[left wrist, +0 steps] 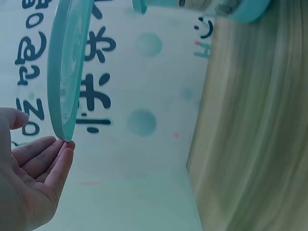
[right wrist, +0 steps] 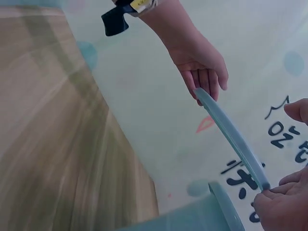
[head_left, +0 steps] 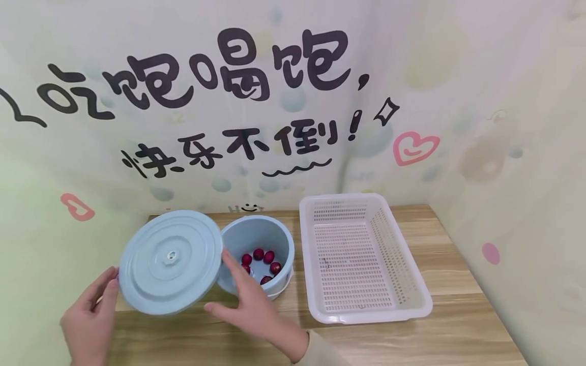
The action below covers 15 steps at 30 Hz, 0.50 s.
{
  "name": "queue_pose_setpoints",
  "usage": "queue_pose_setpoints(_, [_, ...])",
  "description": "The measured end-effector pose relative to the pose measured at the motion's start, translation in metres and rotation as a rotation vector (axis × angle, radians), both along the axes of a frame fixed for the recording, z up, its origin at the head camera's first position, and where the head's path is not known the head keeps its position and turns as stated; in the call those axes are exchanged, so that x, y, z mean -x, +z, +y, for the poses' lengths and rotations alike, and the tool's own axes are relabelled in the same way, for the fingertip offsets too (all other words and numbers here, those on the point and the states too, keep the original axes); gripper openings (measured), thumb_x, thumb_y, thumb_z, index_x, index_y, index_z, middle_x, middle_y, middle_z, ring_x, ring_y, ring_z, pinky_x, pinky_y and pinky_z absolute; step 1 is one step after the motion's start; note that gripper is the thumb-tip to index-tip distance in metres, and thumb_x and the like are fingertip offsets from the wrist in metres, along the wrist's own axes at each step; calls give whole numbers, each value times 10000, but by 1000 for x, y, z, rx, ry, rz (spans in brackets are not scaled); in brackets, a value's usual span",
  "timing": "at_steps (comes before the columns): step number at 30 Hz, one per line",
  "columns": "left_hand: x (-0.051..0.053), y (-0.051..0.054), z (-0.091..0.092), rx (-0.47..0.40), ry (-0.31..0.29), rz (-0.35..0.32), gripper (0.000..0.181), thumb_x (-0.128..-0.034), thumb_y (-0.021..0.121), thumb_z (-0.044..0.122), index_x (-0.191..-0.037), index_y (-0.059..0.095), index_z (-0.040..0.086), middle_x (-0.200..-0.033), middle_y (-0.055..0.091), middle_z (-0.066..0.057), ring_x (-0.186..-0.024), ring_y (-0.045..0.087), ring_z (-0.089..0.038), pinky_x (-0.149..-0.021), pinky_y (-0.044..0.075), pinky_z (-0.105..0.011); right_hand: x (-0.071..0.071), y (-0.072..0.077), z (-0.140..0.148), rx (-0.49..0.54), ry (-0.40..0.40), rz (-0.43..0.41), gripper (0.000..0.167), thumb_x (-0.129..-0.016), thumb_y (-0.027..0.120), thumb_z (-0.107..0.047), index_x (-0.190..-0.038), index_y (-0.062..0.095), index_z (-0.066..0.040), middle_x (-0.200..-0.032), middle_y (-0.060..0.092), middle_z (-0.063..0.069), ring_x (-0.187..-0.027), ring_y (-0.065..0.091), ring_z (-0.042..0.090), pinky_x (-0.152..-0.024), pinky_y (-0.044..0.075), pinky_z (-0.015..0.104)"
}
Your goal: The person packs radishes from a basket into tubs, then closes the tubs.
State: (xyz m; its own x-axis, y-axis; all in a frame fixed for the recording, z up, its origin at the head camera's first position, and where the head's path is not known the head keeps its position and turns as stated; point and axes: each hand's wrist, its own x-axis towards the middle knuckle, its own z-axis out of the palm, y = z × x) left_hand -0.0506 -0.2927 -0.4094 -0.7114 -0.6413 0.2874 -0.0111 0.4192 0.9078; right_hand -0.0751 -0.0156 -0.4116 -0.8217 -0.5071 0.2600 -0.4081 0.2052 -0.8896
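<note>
A round light blue lid (head_left: pixel 171 284) is tilted in the air between both hands, with a small knob at its centre. My left hand (head_left: pixel 91 315) supports its left edge with the fingertips, the thumb apart from it in the left wrist view. On the opposite edge, the fingers of my right hand (head_left: pixel 256 302) touch the rim, and that thumb is spread away. Just behind the right hand stands a light blue bucket (head_left: pixel 235 231), uncovered. Several small, round, dark red radish-like pieces (head_left: pixel 258 254) lie on its bottom, partly hidden by the right hand.
To the right of the bucket a white perforated plastic basket (head_left: pixel 348 274) rests on the wooden table (head_left: pixel 458 315). A pale wall cloth (head_left: pixel 293 173) with black writing rises behind the table and along its sides.
</note>
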Motion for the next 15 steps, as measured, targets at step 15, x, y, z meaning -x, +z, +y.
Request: queue_pose_setpoints(15, [24,-3,62,28,-224,17,325,-953,647,94,-1261,667,-6,-1006,601,399,-902,598,249,-775,485,14,18,2,64,112,-129,-84,790,-936,688,-210,-1579,248,-80,-1609,358,75,-1447,424,219,-1175,404,338])
